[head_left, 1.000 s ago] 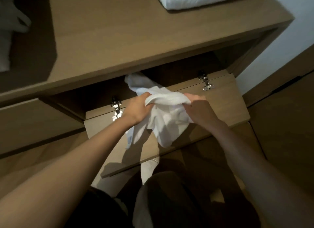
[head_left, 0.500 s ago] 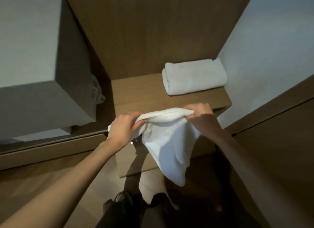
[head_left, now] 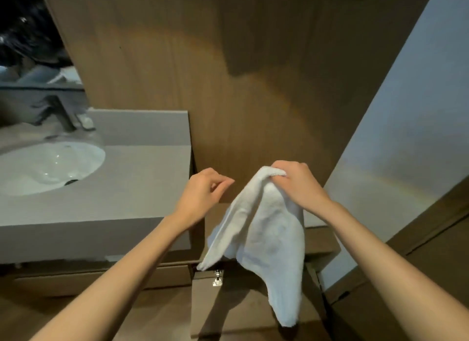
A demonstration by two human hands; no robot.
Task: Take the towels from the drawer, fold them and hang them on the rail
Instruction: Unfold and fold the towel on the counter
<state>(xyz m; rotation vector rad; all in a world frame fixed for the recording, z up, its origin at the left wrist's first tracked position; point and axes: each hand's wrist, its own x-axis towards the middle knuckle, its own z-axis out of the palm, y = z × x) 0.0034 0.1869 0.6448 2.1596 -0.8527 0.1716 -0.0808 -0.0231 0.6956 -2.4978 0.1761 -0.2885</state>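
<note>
**Towel's out, not folded yet**

Past the counter's right edge, over the open drawer, the towel dangles unfolded from the right hand, fingers bunched round its top. The left hand is loosely curled, empty. Folding and hanging are left; no rail in sight.

I see the countertop filling the left of the frame, with the sink basin set in it at far left and the faucet behind the basin. At centre the towel hangs from my right hand. My left hand is near it on the left, apart from it. The drawer front lies below them.
</note>
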